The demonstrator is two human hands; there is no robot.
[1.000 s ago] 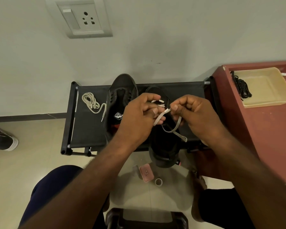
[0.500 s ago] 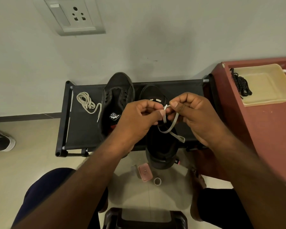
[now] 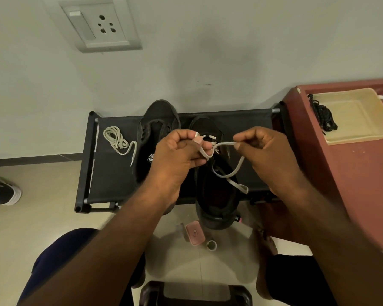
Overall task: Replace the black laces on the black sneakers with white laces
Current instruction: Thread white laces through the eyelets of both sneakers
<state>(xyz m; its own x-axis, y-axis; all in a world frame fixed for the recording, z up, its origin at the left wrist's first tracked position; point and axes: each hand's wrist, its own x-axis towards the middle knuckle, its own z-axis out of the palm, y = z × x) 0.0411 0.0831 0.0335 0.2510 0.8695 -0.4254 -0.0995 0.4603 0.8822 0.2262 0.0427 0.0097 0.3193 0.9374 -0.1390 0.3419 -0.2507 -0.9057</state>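
Two black sneakers stand on a black fabric rack (image 3: 111,184). The left sneaker (image 3: 157,120) has no lace. The right sneaker (image 3: 217,195) carries a white lace (image 3: 232,171) through its upper eyelets. My left hand (image 3: 177,153) pinches one end of that lace above the shoe's tongue. My right hand (image 3: 265,151) pinches the other strand and holds it out to the right, with a loop hanging below. A second white lace (image 3: 116,140) lies bundled on the rack's left side. Black laces (image 3: 323,115) lie in a beige tray (image 3: 358,129).
The tray sits on a red-brown table (image 3: 363,177) at the right. A pink case (image 3: 195,235) and a small tape roll (image 3: 211,245) lie on the floor below the rack. Another shoe (image 3: 2,191) is at the far left, and a wall socket (image 3: 102,25) above.
My hands have drawn apart, the right one pulling its strand of white lace out to the right, so the lace now stretches between them.
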